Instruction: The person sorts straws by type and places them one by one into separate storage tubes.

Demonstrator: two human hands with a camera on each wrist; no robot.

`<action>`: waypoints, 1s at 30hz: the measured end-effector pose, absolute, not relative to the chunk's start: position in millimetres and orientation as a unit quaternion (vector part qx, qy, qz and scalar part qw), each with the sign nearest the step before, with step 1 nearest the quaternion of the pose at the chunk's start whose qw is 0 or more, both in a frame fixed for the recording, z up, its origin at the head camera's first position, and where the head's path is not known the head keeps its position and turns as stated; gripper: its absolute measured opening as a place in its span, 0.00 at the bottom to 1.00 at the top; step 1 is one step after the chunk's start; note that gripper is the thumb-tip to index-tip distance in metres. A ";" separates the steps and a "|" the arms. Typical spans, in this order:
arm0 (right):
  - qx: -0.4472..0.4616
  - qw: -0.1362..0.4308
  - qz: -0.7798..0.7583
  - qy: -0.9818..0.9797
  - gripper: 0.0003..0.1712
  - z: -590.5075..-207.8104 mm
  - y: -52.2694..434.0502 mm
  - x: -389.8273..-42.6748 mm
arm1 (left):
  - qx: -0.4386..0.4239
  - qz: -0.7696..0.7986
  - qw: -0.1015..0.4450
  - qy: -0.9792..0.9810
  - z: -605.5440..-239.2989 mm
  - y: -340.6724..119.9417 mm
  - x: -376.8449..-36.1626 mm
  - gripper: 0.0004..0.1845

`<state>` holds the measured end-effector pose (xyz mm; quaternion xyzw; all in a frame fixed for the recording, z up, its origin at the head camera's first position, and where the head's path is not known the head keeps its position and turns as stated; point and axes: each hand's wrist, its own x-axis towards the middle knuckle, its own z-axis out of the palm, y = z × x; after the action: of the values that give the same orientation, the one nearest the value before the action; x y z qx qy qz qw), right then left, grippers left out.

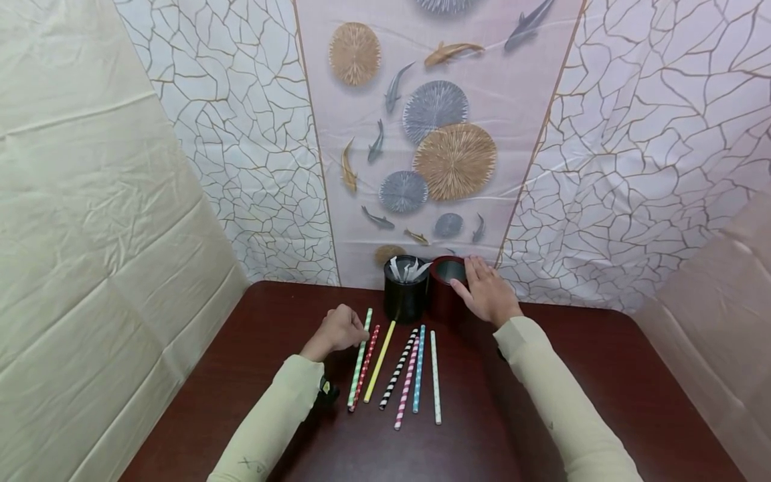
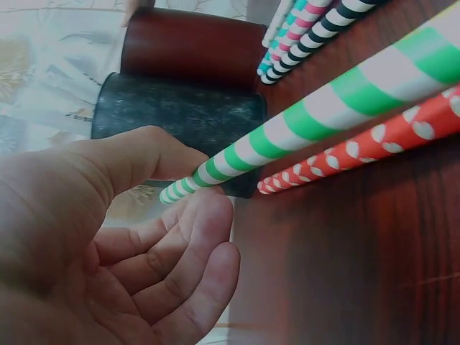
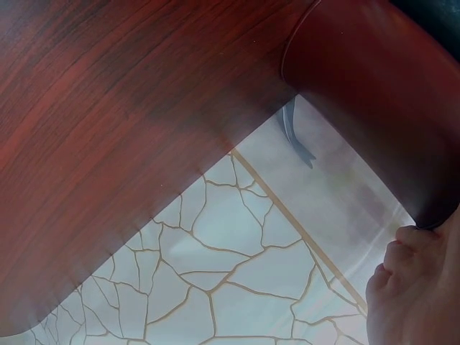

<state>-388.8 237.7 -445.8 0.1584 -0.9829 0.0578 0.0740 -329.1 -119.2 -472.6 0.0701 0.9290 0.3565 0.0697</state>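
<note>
My left hand (image 1: 343,328) pinches a green-and-white striped straw (image 2: 298,129) near its far end, between thumb and index finger, with the other fingers loosely bent. A red straw with white spots (image 2: 359,154) lies just beside it. My right hand (image 1: 489,294) rests at the right rim of a dark red cup (image 1: 444,294), fingers extended and thumb apart over the near side. From the right wrist, only bits of those fingers (image 3: 406,262) show, at the cup's rim. Left of it stands a black cup (image 1: 405,294) with white strips inside.
On the dark wooden table (image 1: 482,442) lie a yellow straw (image 1: 379,361), a black-and-white striped straw (image 1: 399,368), a pink striped straw (image 1: 406,385), a blue straw (image 1: 419,368) and a pale straw (image 1: 436,378). A patterned cloth (image 1: 265,134) hangs behind the cups.
</note>
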 end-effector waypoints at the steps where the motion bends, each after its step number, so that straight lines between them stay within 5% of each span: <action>1: 0.158 0.073 0.057 -0.983 0.50 -445.9 237.7 -389.2 | 0.071 0.357 0.068 0.929 -470.0 -119.4 -329.1 0.12; 30: 0.163 0.075 0.063 -0.982 0.50 -446.4 236.9 -390.8 | 0.156 0.349 -0.091 0.919 -326.2 -104.6 -324.5 0.05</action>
<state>-390.8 236.9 -446.4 0.1630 -0.9818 0.0626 0.0746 -324.5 -104.6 -326.2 0.1563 0.9194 0.3493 -0.0907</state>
